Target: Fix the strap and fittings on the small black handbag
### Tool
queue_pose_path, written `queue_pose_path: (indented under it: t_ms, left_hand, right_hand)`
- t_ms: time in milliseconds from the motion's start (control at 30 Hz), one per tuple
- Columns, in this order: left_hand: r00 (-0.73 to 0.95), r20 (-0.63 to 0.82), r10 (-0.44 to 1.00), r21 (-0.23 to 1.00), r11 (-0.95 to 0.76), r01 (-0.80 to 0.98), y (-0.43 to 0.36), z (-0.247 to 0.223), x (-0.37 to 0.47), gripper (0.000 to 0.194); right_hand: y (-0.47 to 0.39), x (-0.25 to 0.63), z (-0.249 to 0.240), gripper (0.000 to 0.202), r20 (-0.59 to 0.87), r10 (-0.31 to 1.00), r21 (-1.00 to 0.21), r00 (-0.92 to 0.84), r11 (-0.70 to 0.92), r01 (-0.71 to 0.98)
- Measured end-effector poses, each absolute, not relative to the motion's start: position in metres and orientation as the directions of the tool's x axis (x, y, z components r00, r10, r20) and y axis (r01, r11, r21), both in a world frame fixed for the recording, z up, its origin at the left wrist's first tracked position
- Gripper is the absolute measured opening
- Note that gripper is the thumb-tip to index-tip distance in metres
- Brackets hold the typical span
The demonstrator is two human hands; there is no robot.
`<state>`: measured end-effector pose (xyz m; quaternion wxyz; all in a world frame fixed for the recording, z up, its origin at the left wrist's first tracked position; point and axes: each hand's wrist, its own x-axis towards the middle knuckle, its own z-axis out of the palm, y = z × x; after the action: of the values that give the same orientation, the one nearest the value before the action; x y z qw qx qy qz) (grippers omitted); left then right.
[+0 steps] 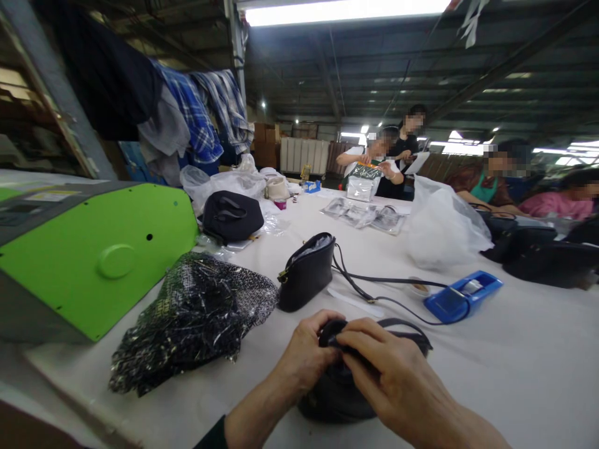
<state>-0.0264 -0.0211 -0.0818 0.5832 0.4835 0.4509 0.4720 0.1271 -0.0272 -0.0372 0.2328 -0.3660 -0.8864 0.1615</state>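
At six o'clock on the flat white counter (528, 362), a rounded black leather-look bag (334, 402) is pinched at its top by the curled left hand (303, 355) and right hand (400, 374). Probably light and pliable, it is best held by the rim.

Both forearms reach up from the bottom edge, left hand (306, 352) at lower centre, right hand (388, 362) just beside it, wrists raised, fingers curled, fingertips (344, 337) pinching inward close together, a dark sleeve on the left forearm.
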Motion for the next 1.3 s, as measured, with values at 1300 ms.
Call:
queue_pose_path:
  t_ms: [1300]
  left_hand:
    - [0.235, 0.052, 0.971, 0.955, 0.021, -0.297, -0.031, -0.100, -0.037, 0.058]
  right_hand:
    - [-0.008, 0.106, -0.033, 0.021, -0.068, 0.879, -0.364, -0.472, 0.418, 0.832]
